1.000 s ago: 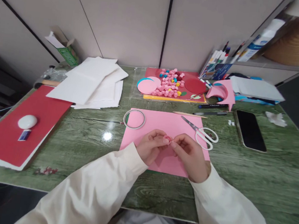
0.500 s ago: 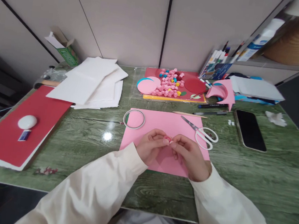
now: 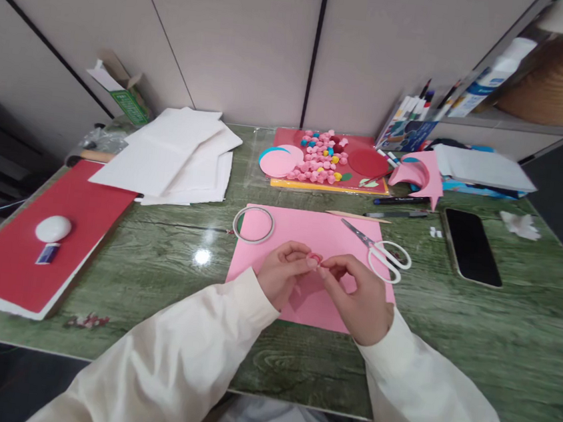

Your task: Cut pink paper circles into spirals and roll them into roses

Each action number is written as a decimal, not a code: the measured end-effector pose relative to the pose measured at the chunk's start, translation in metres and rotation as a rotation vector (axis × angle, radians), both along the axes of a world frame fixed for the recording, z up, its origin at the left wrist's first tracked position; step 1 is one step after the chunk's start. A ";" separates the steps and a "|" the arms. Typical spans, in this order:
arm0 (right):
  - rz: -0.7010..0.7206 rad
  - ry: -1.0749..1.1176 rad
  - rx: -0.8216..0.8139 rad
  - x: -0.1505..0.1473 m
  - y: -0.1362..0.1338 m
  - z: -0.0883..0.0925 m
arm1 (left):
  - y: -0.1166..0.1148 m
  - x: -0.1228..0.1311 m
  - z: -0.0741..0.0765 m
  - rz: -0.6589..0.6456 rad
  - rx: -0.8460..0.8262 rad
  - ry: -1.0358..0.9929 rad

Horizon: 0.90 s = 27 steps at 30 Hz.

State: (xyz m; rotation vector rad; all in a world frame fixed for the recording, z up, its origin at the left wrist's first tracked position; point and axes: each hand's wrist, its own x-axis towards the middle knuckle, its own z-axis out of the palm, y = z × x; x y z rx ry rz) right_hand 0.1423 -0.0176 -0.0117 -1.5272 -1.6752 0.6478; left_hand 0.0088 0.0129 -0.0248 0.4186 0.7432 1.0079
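Left grip (image 3: 285, 273), pinching pink piece (image 3: 314, 257), faces right grip (image 3: 360, 300).

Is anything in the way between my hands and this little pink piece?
Nothing visible. The left hand holds the small pink piece, and the right hand's fingertips are at or very near it. The scissors lie beyond the right hand, not between.

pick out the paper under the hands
The pink sheet: left hand and right hand are above it, while the far-left red sheet and white sheets lie away from them.
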 end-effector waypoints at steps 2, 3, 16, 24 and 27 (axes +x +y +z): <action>-0.006 -0.041 0.014 0.001 0.000 0.000 | 0.001 0.000 0.000 0.003 0.005 0.014; -0.006 -0.065 0.029 0.001 0.000 0.000 | 0.001 0.001 0.000 0.006 0.008 0.025; 0.075 -0.389 0.278 0.007 0.004 -0.012 | 0.002 0.000 -0.004 -0.007 0.088 0.157; 0.098 -0.359 0.270 0.007 0.005 -0.012 | 0.004 -0.001 -0.002 0.007 0.013 0.101; 0.100 -0.365 0.264 0.007 0.005 -0.013 | 0.004 0.000 -0.003 0.001 -0.008 0.071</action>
